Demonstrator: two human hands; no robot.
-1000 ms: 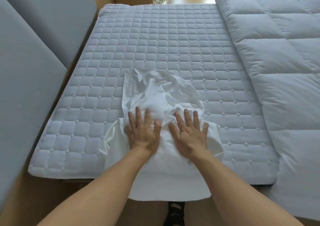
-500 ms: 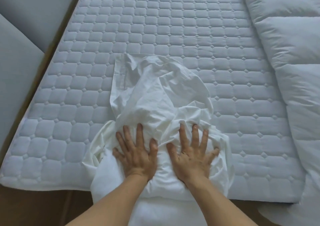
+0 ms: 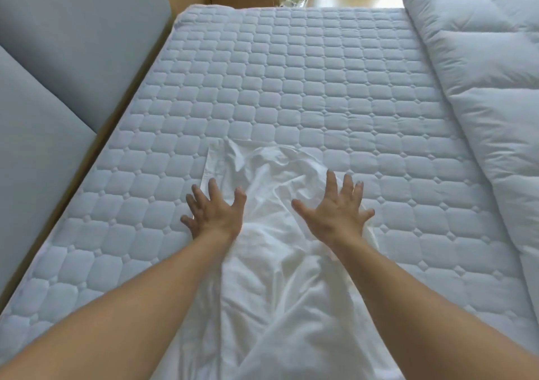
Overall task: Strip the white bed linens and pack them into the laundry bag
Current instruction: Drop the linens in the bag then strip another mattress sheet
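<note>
- Both hands have slid apart since half a second ago. They lay side by side on the middle of the bundle then; now each sits out at one flank of it.
- The left fingers [image 3: 213, 188] and right fingers [image 3: 331, 181] are splayed wide and straight, pointing toward 12 o'clock and gripping nothing.
- The left hand [image 3: 214, 213] lies across the cloth's 9 o'clock edge, partly over the bare mattress [image 3: 291, 73]. The right hand [image 3: 335, 212] is at the 3 o'clock edge. I can't tell how hard either presses.
- The white linen [image 3: 271, 277] lies crumpled between them, running from mid-bed back to 6 o'clock and over the near edge.
- A duvet [image 3: 481, 87] is heaped at 2 o'clock and grey padded panels [image 3: 58, 58] stand at 9 to 10 o'clock. No laundry bag is in sight.
- What worries me is that neither hand has a hold, and much of the cloth hangs off the near side. Its weight could drag it to the floor.
- Folds left puffed up may also make a bulky wad that is hard to stuff into a bag.
</note>
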